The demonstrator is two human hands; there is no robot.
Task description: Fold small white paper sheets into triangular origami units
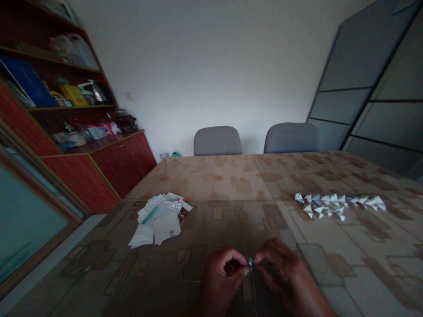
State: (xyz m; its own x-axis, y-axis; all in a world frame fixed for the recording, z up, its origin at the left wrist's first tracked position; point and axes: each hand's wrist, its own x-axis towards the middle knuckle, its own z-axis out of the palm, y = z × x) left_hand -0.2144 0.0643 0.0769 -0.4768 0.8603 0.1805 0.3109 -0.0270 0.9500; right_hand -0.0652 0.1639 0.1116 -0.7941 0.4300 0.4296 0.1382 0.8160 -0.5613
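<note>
My left hand (223,275) and my right hand (284,268) meet low in the view, just right of centre. Thumb and forefinger of each hand pinch a small piece of folded paper (250,263), which is mostly covered by the fingertips. To the left lies a loose pile of white paper cards (167,224), some printed, one with a green strip. Over on the right, several small folded paper pieces (333,200) stand in two uneven rows.
A patterned cloth covers the table (238,176). Two grey chairs (217,141) stand at its far edge, against a white wall. A red-brown cabinet (122,160) with loaded shelves is at the left, and grey panelled doors (346,75) are at the right.
</note>
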